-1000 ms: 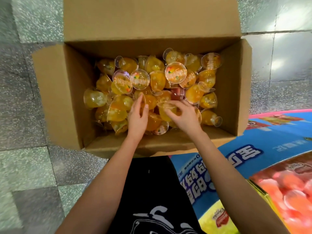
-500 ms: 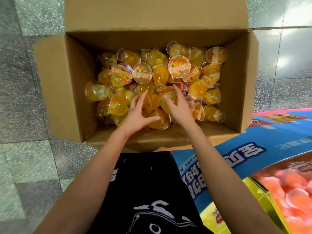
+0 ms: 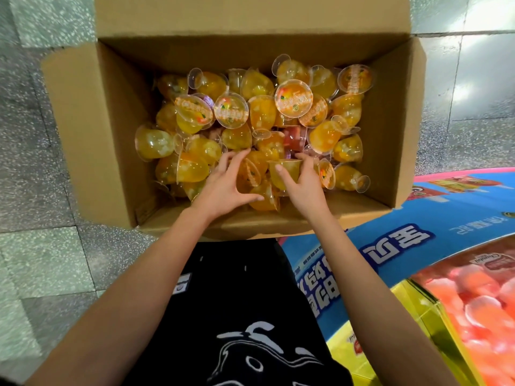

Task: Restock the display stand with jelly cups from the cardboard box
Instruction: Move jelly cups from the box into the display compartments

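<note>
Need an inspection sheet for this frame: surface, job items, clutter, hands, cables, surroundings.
Surface: speckled grey-green tiled floor; the cardboard box stands on it.
Job's things: cardboard box, flaps open, holding a loose pile of jelly cups, mostly yellow-orange, with one red cup near the middle. Display stand at lower right, blue printed panel, pink cups inside.
Clutter: nothing seen.
Hands: left hand has its fingers spread and touches cups in the pile; right hand grips a yellow jelly cup.
Cables: nothing seen.
Surroundings: the person's black printed garment below the box.
</note>
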The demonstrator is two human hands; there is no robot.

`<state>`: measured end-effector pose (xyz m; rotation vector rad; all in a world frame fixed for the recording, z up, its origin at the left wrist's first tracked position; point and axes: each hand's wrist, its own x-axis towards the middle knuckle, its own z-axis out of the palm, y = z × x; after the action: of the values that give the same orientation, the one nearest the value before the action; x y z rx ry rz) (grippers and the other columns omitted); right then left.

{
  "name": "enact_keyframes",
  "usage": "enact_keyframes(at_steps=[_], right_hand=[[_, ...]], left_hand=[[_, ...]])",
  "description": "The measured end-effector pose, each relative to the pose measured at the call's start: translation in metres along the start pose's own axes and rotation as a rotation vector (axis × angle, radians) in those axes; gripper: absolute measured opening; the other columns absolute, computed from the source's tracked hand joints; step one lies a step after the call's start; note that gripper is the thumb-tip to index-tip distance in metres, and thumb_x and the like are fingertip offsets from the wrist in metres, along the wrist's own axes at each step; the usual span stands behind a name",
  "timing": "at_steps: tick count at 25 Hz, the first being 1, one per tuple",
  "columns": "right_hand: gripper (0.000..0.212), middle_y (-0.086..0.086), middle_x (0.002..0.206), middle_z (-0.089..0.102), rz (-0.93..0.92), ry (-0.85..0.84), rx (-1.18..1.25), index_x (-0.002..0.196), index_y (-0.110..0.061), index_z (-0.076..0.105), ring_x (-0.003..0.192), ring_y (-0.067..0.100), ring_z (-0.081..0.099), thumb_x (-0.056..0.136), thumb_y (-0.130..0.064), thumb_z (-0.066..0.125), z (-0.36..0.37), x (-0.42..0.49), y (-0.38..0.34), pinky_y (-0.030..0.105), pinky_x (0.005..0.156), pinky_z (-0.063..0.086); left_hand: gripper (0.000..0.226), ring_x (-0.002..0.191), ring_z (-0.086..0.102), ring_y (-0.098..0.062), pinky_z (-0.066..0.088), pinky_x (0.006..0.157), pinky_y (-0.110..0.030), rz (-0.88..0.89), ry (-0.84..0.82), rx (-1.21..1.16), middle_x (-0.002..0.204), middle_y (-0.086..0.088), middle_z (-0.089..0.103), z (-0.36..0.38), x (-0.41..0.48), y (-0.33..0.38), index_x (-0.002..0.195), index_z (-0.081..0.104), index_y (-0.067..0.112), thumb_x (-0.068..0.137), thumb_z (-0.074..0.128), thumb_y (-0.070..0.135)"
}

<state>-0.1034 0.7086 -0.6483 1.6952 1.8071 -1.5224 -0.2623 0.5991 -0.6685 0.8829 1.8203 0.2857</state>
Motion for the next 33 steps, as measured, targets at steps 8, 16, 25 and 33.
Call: enact_keyframes(at_steps=[8, 16, 25, 33], right_hand=[[0.073, 0.008, 0.155, 0.033, 0.020, -0.096, 0.089, 0.155, -0.020, 0.004, 0.136, 0.015, 0.036, 0.099, -0.051, 0.041, 0.000, -0.018, 0.002, 0.027, 0.105, 0.029], [0.072, 0.002, 0.158, 0.022, 0.079, -0.152, 0.300, 0.154, -0.027, 0.004, 0.135, 0.014, 0.031, 0.099, -0.048, 0.045, -0.001, -0.015, 0.004, 0.037, 0.112, 0.034], [0.075, -0.003, 0.164, 0.005, 0.185, -0.073, 0.569, 0.153, -0.044, 0.002, 0.148, 0.030, 0.018, 0.092, -0.064, 0.042, 0.010, -0.016, -0.001, 0.061, 0.114, 0.027], [0.077, -0.004, 0.163, 0.010, 0.190, -0.022, 0.722, 0.152, -0.045, 0.006, 0.147, 0.030, 0.019, 0.090, -0.067, 0.045, 0.009, -0.028, 0.002, 0.061, 0.115, 0.024]], left_hand=[[0.059, 0.136, 0.029, -0.017, 0.025, 0.107, -0.030, -0.048, 0.155, -0.263, 0.155, -0.001, 0.015, 0.019, -0.009, 0.022, 0.154, 0.019, 0.025, 0.102, 0.045, 0.038], [0.054, 0.121, 0.022, -0.001, 0.021, 0.103, -0.020, -0.119, 0.210, -0.399, 0.156, -0.003, 0.010, 0.026, -0.017, 0.038, 0.154, 0.016, 0.025, 0.105, 0.039, 0.024], [0.049, 0.130, 0.038, -0.018, 0.029, 0.097, -0.024, -0.202, 0.333, -0.468, 0.154, -0.007, 0.015, 0.039, -0.009, 0.051, 0.150, 0.025, 0.026, 0.104, 0.043, 0.029], [0.042, 0.124, 0.037, -0.014, 0.033, 0.099, -0.030, -0.216, 0.468, -0.510, 0.148, -0.006, 0.036, 0.039, -0.020, 0.064, 0.140, 0.042, 0.027, 0.100, 0.053, 0.024]])
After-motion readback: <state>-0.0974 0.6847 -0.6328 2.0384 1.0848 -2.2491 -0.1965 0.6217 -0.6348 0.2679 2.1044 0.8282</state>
